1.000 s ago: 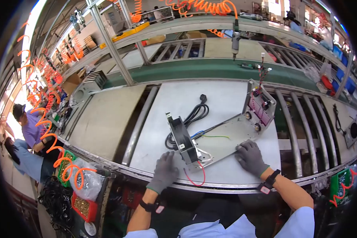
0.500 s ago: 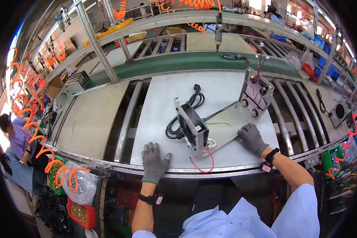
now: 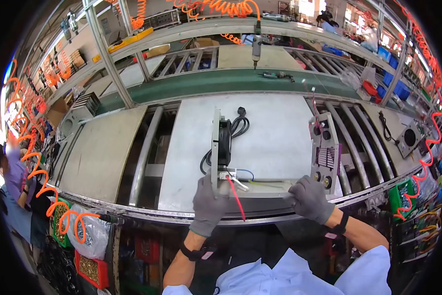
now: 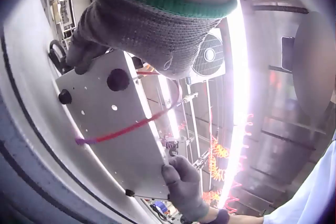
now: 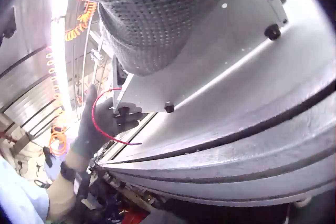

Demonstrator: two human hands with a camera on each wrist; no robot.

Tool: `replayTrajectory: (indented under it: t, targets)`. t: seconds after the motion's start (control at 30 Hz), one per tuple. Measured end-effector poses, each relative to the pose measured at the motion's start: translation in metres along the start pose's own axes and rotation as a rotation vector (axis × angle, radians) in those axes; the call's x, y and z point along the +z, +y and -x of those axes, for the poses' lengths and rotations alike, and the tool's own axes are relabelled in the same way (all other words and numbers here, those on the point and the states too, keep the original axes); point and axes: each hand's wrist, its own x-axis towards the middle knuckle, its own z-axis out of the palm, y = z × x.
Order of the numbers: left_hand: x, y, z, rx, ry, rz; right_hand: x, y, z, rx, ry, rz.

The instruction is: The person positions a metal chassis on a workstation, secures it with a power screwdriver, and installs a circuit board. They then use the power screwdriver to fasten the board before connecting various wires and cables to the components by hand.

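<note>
A factory workshop: rollers [image 3: 374, 142] off the right edge of the white board [image 3: 270, 142], a green strip [image 3: 181, 88] beyond its far edge, a power driver [image 3: 256, 46] hanging above (on an orange hose [image 3: 250, 6]), and a red bin [image 3: 91, 269] of probably screws

- A pale, smooth board [image 3: 272, 128] lies on the long bench line, with a black power cord [image 3: 240, 127] looped on it.
- At its near edge I see a metal chassis [image 3: 260, 202] tipped up; I can't tell how much of it touches.
- Metal rollers [image 3: 146, 156] run beside the board, then a tan board [image 3: 100, 152].
- Over on the right, another board [image 3: 383, 130] carries a round-grilled unit [image 3: 409, 138] and a thin black cord [image 3: 384, 125].
- Behind, a hand tool [image 3: 276, 75] lies on the green belt [image 3: 191, 86].
</note>
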Motion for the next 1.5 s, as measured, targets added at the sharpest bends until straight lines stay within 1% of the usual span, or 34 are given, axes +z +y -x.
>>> replayTrajectory:
  t: [0.07, 0.1, 0.2, 0.23, 0.33, 0.37, 0.47, 0.5, 0.6, 0.63, 0.7, 0.73, 0.77, 0.83, 0.87, 0.9, 0.97, 1.0, 1.03, 1.07, 1.1, 1.13, 1.17, 1.2, 1.27, 1.3, 1.33, 1.37, 1.4, 1.43, 1.47, 1.5]
  targets:
    - [-0.006, 0.001, -0.011, -0.03, -0.034, -0.006, -0.011, -0.016, -0.002, 0.074, 0.001, 0.006]
    - [-0.005, -0.01, -0.022, 0.044, -0.056, -0.05, -0.015, -0.025, -0.002, 0.114, 0.006, 0.014]
    - [-0.005, -0.016, -0.057, 0.088, -0.202, -0.015, -0.014, -0.029, -0.006, 0.193, 0.035, 0.054]
    - [-0.003, -0.017, -0.067, 0.009, -0.273, 0.088, -0.014, -0.027, -0.009, 0.214, 0.049, 0.068]
    - [-0.008, 0.006, -0.091, -0.161, -0.455, 0.088, -0.008, -0.014, -0.015, 0.264, 0.096, 0.078]
    - [0.0, -0.003, -0.096, -0.111, -0.401, 0.046, -0.007, -0.01, -0.019, 0.273, 0.104, 0.115]
    - [0.007, -0.002, -0.105, -0.157, -0.401, -0.074, 0.0, 0.015, -0.028, 0.207, 0.068, 0.16]
    - [0.01, 0.003, -0.104, -0.198, -0.372, -0.081, 0.002, 0.024, -0.033, 0.157, 0.103, 0.159]
    - [0.008, 0.008, -0.083, -0.185, -0.266, -0.287, 0.01, 0.059, -0.046, 0.062, 0.145, 0.097]
    - [0.005, 0.021, -0.069, -0.238, -0.204, -0.31, 0.014, 0.066, -0.05, 0.061, 0.162, 0.073]
    - [0.002, 0.025, -0.045, -0.213, -0.107, -0.373, 0.016, 0.067, -0.052, 0.066, 0.117, 0.016]
    - [0.001, 0.029, -0.038, -0.208, -0.058, -0.4, 0.015, 0.062, -0.053, 0.065, 0.087, -0.014]
    - [-0.005, 0.032, -0.035, -0.283, -0.103, -0.384, 0.012, 0.055, -0.053, 0.075, 0.044, -0.032]
    - [-0.01, 0.04, -0.031, -0.04, 0.106, -0.458, 0.007, 0.046, -0.052, 0.096, -0.076, -0.018]
    - [-0.016, 0.048, -0.033, 0.086, 0.106, -0.492, 0.004, 0.043, -0.054, 0.106, -0.132, -0.009]
    - [-0.023, 0.056, -0.036, 0.212, 0.109, -0.528, -0.001, 0.041, -0.056, 0.179, -0.227, -0.052]
    - [-0.039, 0.077, -0.049, 0.461, -0.103, -0.582, -0.008, 0.044, -0.064, 0.268, -0.449, -0.137]
    - [-0.037, 0.069, -0.055, 0.469, -0.159, -0.515, -0.014, 0.046, -0.074, 0.309, -0.562, -0.178]
    - [-0.031, 0.053, -0.062, 0.478, -0.214, -0.447, -0.039, 0.03, -0.101, 0.533, -0.846, -0.253]
    - [-0.026, 0.038, -0.066, 0.488, -0.269, -0.379, -0.034, 0.036, -0.109, 0.458, -0.864, -0.277]
    - [-0.019, 0.029, -0.066, 0.408, -0.118, -0.189, -0.027, 0.043, -0.114, 0.385, -0.878, -0.301]
    - [-0.018, 0.016, -0.068, 0.125, -0.078, 0.03, -0.025, 0.046, -0.124, 0.317, -0.891, -0.327]
    - [-0.02, 0.003, -0.07, -0.16, -0.042, 0.245, -0.021, 0.047, -0.138, 0.303, -0.961, -0.36]
    - [-0.018, -0.008, -0.072, -0.45, -0.007, 0.457, -0.012, 0.047, -0.146, 0.337, -0.945, -0.533]
    - [-0.011, -0.023, -0.067, -0.617, 0.029, 0.685, 0.034, 0.056, -0.155, 0.492, -1.087, -0.788]
    - [-0.01, -0.027, -0.065, -0.697, 0.058, 0.801, 0.048, 0.053, -0.159, 0.48, -1.175, -0.819]
    - [-0.003, -0.023, -0.065, -0.727, 0.13, 0.797, 0.065, 0.05, -0.163, 0.457, -1.268, -0.847]
    - [0.001, -0.024, -0.065, -0.725, 0.139, 0.78, 0.101, 0.061, -0.161, 0.291, -1.416, -0.768]
    - [0.002, -0.027, -0.064, -0.726, 0.152, 0.757, 0.135, 0.07, -0.157, -0.325, -1.395, -0.613]
    - [0.003, -0.03, -0.062, -0.722, 0.137, 0.791, 0.148, 0.071, -0.147, -0.216, -1.468, -0.699]
    - [0.002, -0.029, -0.063, -0.764, 0.132, 0.748, 0.159, 0.07, -0.141, -0.107, -1.544, -0.78]
    - [0.004, -0.027, -0.064, -0.77, 0.142, 0.765, 0.162, 0.068, -0.148, -0.175, -1.579, -0.736]
